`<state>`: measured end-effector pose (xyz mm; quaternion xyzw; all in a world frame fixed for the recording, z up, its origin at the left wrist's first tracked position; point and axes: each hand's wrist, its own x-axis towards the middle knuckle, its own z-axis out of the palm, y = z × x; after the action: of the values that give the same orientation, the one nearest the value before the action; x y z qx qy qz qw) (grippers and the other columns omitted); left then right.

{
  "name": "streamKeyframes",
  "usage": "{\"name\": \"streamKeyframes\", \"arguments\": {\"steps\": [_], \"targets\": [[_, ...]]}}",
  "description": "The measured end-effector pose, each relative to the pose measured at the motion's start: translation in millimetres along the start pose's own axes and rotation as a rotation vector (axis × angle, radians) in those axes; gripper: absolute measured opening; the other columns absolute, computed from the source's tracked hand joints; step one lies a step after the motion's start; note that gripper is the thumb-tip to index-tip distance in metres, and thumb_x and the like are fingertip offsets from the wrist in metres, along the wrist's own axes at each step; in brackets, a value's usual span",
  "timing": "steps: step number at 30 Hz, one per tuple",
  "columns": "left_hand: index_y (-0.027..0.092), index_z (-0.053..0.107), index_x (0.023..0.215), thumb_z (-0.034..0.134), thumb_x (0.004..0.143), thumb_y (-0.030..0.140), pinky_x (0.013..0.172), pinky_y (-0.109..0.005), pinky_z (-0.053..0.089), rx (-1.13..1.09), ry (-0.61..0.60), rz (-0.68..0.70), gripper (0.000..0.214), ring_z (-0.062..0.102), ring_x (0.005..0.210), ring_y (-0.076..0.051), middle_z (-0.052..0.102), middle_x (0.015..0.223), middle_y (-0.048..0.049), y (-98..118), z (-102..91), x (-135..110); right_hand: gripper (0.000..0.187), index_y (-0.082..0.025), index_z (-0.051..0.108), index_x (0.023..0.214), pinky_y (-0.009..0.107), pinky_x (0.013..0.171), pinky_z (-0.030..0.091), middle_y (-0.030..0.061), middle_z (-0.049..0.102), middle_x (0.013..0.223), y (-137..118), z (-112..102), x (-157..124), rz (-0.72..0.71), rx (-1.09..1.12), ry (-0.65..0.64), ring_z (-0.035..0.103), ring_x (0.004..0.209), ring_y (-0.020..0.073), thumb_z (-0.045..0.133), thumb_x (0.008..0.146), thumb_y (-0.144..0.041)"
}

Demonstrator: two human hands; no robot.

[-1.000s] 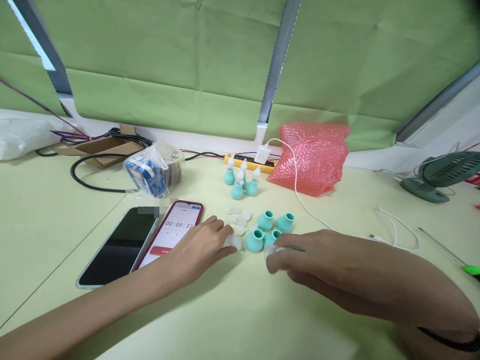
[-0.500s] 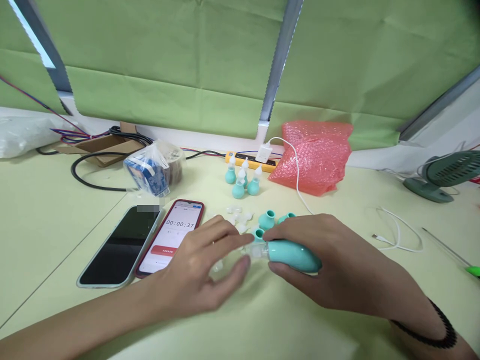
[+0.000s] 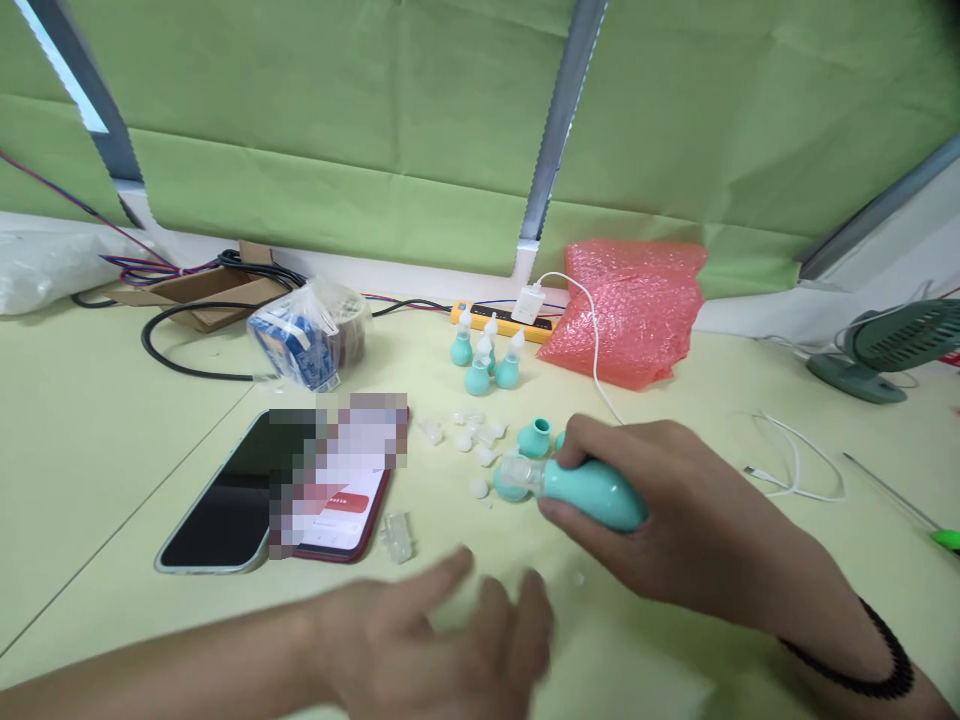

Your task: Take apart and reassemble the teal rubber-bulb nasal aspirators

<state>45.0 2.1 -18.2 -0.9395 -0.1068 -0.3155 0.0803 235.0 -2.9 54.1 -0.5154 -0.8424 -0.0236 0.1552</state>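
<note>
My right hand (image 3: pixel 667 510) is closed around a glossy teal squeeze bulb (image 3: pixel 596 495), held sideways with its neck to the left. A clear plastic connector (image 3: pixel 523 474) sits on that neck. My left hand (image 3: pixel 442 640), blurred by motion, is low over the table with fingers apart and nothing visible in them. Just above it lies a clear plastic piece (image 3: pixel 398 537). Behind the connector stand teal bulbs with open necks, one of them whole in view (image 3: pixel 535 438); others are partly hidden. Small clear and white nozzle parts (image 3: pixel 480 430) lie scattered beside them.
Several teal bulbs with clear tops (image 3: pixel 478 375) stand farther back. Two phones lie at left, a dark one (image 3: pixel 225 500) and a red-cased one (image 3: pixel 352 530). Behind are a yellow power strip (image 3: pixel 465 318) and pink bubble wrap (image 3: pixel 637 320). A fan (image 3: pixel 892 350) and screwdriver (image 3: pixel 900 495) are right.
My left hand has left the connector's tip and moved down toward me, fingers spreading. The teal bulb stays in my right hand, its clear connector tipped slightly upward.
</note>
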Motion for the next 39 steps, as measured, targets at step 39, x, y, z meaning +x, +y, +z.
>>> {"name": "streamKeyframes", "arguments": {"steps": [39], "targets": [[0.012,0.055,0.063,0.044,0.069,0.003,0.039,-0.023,0.036,-0.082,-0.519,-0.107,0.015,0.052,0.059,-0.018,0.055,0.062,-0.0068,32,87.5,55,0.018,-0.020,0.044,0.070,0.021,0.045,0.032,-0.0064,0.050,0.054,-4,-9,2,0.008,0.174,0.147,0.042,0.046,0.0085,0.060,0.062,-0.016]]}}
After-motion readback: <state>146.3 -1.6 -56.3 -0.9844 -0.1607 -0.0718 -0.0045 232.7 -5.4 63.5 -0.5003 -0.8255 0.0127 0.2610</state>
